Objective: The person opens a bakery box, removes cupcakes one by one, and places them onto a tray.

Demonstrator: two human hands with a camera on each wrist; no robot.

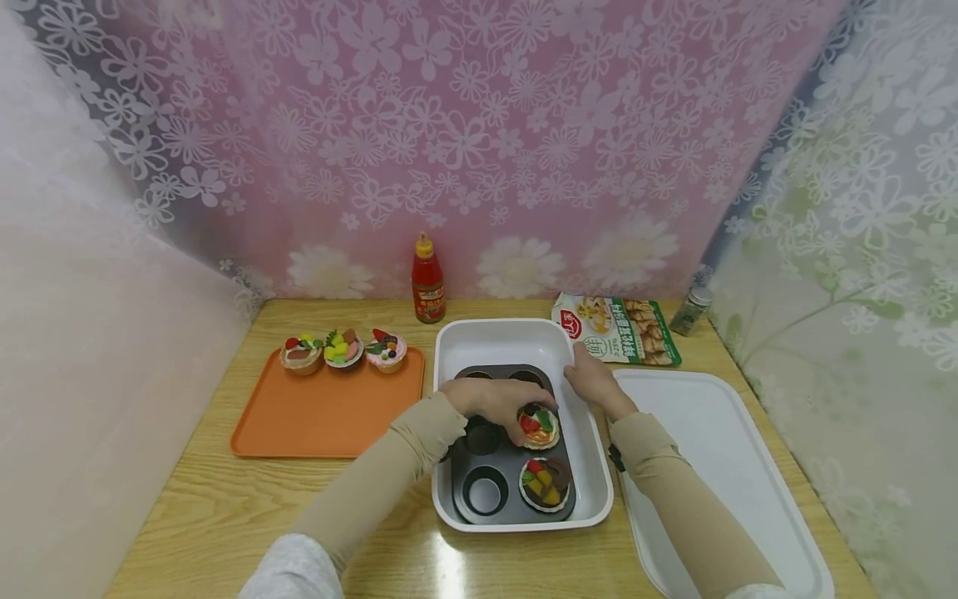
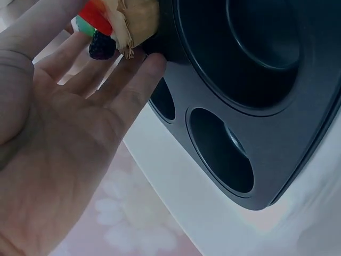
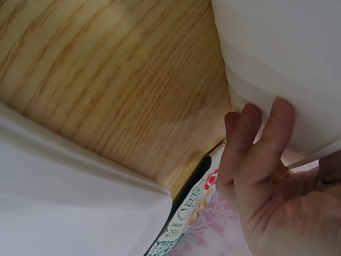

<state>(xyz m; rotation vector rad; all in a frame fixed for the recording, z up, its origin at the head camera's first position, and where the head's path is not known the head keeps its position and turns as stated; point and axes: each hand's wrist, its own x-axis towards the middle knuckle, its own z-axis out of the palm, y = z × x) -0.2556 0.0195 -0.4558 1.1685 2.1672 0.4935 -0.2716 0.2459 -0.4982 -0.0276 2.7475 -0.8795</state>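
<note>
My left hand (image 1: 497, 405) holds a fruit tart (image 1: 538, 426) with red, green and dark toppings between thumb and fingers, over a right-hand cup of the dark muffin pan (image 1: 511, 499). In the left wrist view, the tart (image 2: 141, 21) tilts beside the pan's cups. Another tart (image 1: 544, 484), with mango-like chunks and a brown piece, sits in the near right cup. The pan lies inside a deep white rectangular container (image 1: 516, 333). At that container's right wall my right hand (image 1: 595, 383) grips the rim, and its fingertips (image 3: 282, 109) touch the outside.
An orange tray (image 1: 322, 416) at left carries three more tarts (image 1: 343, 349) along its back edge. Behind the container stand a red sauce bottle (image 1: 428, 287), a seasoning packet (image 1: 624, 329) and a small shaker (image 1: 691, 310). A white tray (image 1: 718, 466) lies at right.
</note>
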